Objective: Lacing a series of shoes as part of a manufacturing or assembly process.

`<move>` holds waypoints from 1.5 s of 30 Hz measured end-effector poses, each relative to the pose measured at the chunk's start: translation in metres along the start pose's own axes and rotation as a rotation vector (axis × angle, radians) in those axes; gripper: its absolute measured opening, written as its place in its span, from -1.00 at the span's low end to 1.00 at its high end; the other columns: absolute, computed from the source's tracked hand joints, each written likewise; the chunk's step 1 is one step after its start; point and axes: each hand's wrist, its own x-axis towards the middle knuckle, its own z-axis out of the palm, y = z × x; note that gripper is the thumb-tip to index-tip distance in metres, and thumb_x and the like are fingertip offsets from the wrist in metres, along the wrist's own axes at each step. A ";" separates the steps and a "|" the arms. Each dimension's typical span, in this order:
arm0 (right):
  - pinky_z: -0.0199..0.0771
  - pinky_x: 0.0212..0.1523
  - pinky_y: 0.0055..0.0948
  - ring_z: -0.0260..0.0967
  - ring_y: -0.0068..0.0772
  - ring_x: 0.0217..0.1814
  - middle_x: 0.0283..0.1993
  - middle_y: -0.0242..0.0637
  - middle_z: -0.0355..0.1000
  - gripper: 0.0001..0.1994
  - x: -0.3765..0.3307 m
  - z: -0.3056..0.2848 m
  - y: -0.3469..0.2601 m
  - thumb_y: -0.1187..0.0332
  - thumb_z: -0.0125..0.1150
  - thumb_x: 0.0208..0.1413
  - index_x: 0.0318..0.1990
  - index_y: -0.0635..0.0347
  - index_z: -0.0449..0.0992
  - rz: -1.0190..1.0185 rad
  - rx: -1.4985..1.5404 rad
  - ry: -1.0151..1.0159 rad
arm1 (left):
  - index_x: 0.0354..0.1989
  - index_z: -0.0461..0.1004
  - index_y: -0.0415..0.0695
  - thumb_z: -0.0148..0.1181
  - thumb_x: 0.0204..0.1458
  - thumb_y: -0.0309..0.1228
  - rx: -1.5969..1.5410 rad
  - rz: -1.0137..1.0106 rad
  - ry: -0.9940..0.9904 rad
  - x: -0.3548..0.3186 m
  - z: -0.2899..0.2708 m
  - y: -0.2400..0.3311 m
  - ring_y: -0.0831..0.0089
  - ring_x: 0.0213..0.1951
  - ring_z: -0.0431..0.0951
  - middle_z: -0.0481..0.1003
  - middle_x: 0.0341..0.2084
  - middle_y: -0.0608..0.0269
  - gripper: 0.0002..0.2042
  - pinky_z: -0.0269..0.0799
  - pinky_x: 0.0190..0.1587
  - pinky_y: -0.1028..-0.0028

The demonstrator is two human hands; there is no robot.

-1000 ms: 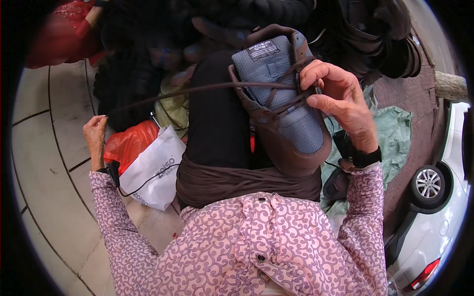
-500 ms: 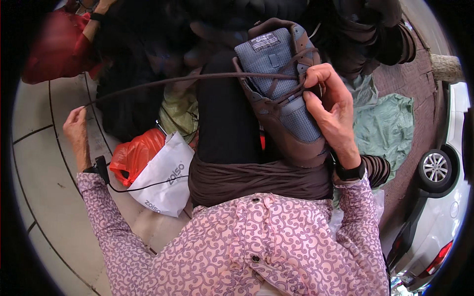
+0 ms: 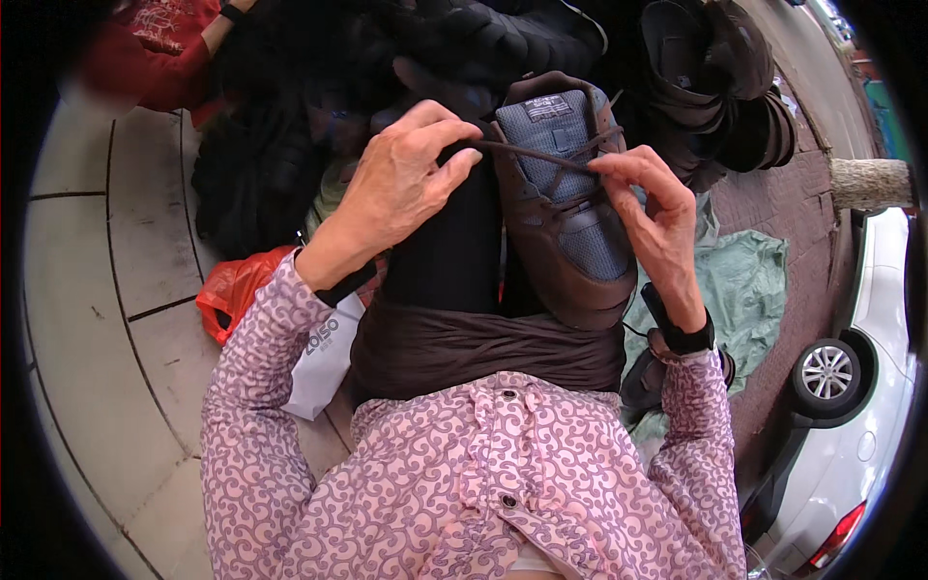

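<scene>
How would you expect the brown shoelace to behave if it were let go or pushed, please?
Probably floppy: the shoelace runs straight only where the left hand and right hand pull it tight across the brown shoe. It looks thin, so likely very light. Released, it would probably sag rather than hold shape.

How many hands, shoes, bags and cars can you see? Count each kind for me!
Hands: 2, the left hand and the right hand, both pinching a brown shoelace
Shoes: 1, a brown shoe on the lap
Bags: 2, an orange bag and a white bag
Cars: 1, a white car
Total: 6
</scene>
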 end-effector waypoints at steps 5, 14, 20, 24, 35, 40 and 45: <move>0.27 -0.17 -0.38 0.37 -0.43 -0.27 -0.37 -0.41 0.35 -0.72 0.000 -0.002 -0.011 0.65 0.29 0.12 -0.05 0.14 0.70 -0.167 -0.356 -0.094 | -0.18 0.70 -0.26 0.33 0.20 -0.40 0.134 0.133 -0.067 0.012 0.001 0.005 0.26 -0.37 0.57 0.56 -0.30 0.12 -0.83 0.49 -0.26 0.35; 0.32 -0.19 -0.22 0.51 -0.25 -0.28 -0.40 -0.33 0.46 -0.66 0.023 0.014 -0.007 0.47 0.29 0.10 0.05 0.01 0.57 -0.369 -0.990 -0.106 | -0.24 0.74 -0.21 0.39 0.20 -0.34 0.273 0.376 -0.006 0.046 -0.013 0.023 0.47 -0.41 0.47 0.58 -0.28 0.27 -0.82 0.43 -0.28 0.43; 0.48 -0.28 -0.27 0.59 -0.19 -0.33 -0.38 -0.20 0.56 -0.82 0.025 0.002 -0.025 0.57 0.23 0.17 -0.08 0.21 0.53 -0.105 -0.436 -0.116 | -0.30 0.69 -0.22 0.25 0.33 -0.27 -0.101 -0.045 -0.189 0.038 -0.011 0.026 0.57 -0.39 0.50 0.61 -0.44 0.30 -0.73 0.44 -0.28 0.49; 0.49 -0.19 -0.44 0.57 -0.43 -0.25 -0.30 -0.28 0.60 -0.83 0.024 0.001 -0.028 0.62 0.27 0.17 -0.10 0.28 0.60 0.056 0.007 -0.123 | -0.37 0.68 -0.24 0.20 0.35 -0.22 -0.262 -0.172 -0.177 0.026 -0.010 0.027 0.65 -0.51 0.47 0.57 -0.56 0.33 -0.65 0.40 -0.38 0.59; 0.56 0.21 -0.33 0.61 -0.31 0.04 -0.07 -0.22 0.63 -0.72 0.045 -0.030 0.005 0.35 0.14 0.45 0.17 0.30 0.59 0.254 1.113 -0.141 | -0.34 0.66 -0.30 0.22 0.32 -0.33 -0.287 -0.340 -0.140 -0.029 -0.003 0.028 0.59 -0.56 0.60 0.63 -0.51 0.28 -0.72 0.48 -0.42 0.58; 0.58 0.16 -0.43 0.62 -0.40 0.04 -0.06 -0.21 0.65 -0.73 0.048 -0.025 -0.013 0.45 0.12 0.44 0.18 0.29 0.60 0.106 0.753 -0.295 | -0.29 0.66 -0.30 0.31 0.25 -0.40 -0.287 -0.333 -0.049 -0.023 -0.005 0.040 0.47 -0.50 0.65 0.64 -0.44 0.21 -0.82 0.51 -0.39 0.52; 0.61 0.13 -0.45 0.62 -0.42 0.09 -0.05 -0.23 0.65 -0.66 0.069 -0.005 -0.034 0.60 0.13 0.38 0.25 0.21 0.57 -0.239 0.092 -0.285 | -0.20 0.66 -0.21 0.40 0.07 -0.51 0.233 0.174 0.165 -0.004 0.002 0.065 0.13 -0.31 0.65 0.57 -0.32 0.12 -0.86 0.55 -0.26 0.30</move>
